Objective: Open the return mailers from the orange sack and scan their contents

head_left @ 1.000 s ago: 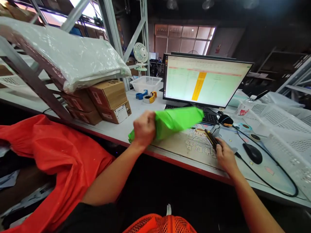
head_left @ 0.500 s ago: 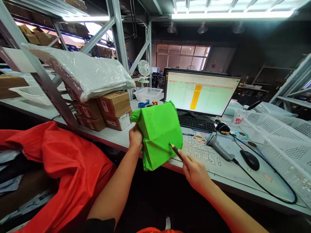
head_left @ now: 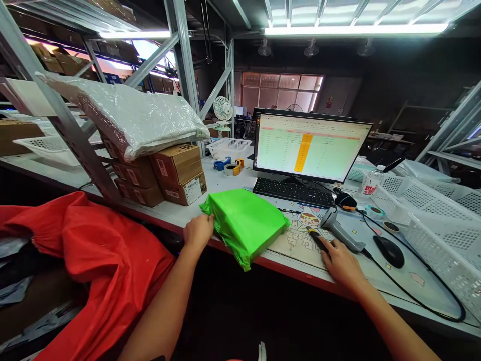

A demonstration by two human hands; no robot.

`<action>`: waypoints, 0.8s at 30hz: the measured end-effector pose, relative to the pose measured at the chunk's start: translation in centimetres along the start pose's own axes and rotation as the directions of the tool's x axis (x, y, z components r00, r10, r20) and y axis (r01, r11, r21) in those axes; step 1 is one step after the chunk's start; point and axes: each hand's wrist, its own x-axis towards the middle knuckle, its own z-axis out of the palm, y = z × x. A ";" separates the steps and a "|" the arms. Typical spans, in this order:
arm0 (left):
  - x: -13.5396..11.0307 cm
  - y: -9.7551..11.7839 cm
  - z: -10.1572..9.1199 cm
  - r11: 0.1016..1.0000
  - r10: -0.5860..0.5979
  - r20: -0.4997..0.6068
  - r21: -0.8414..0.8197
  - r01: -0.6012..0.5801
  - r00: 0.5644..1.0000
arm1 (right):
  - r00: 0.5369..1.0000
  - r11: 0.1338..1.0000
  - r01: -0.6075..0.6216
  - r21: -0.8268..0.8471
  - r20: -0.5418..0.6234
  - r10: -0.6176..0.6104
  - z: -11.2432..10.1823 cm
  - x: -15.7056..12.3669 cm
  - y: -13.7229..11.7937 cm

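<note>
A bright green plastic mailer bag (head_left: 246,220), bulging with something boxy hidden inside, lies on the front of the desk, one corner overhanging the edge. My left hand (head_left: 199,231) is closed on its left corner. To the right, my right hand (head_left: 342,261) rests low over the desk mat, fingers closed around a black-and-yellow box cutter (head_left: 317,239). The cutter lies almost flat, pointing left and away from me. Just beyond that hand is a grey barcode scanner (head_left: 341,231).
Brown boxes (head_left: 176,173) topped by a white plastic-wrapped package (head_left: 139,118) stand left. Behind are tape rolls (head_left: 233,168), a keyboard (head_left: 293,191) and a monitor (head_left: 311,145). A mouse (head_left: 389,250), its cable and white baskets (head_left: 443,215) are on the right. Red cloth (head_left: 93,260) hangs front left.
The green mailer bag went from held up and tilted to lying on the desk. My right hand moved right and down, taking the box cutter from the bag to the mat.
</note>
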 end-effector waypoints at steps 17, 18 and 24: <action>2.1 5.3 5.0 0.578 0.808 0.282 -0.205 -0.790 0.517 | 0.883 0.746 0.465 0.477 -0.182 -0.433 -4.9 18.6 -19.6; 1.9 5.4 4.9 0.556 0.822 0.263 -0.176 -0.812 0.505 | 0.876 0.746 0.470 0.471 -0.151 -0.457 -4.6 19.0 -20.7; 1.0 6.1 4.5 0.534 0.820 0.284 -0.066 -0.843 0.497 | 0.841 0.787 0.475 0.394 0.059 -0.537 -2.9 19.3 -23.9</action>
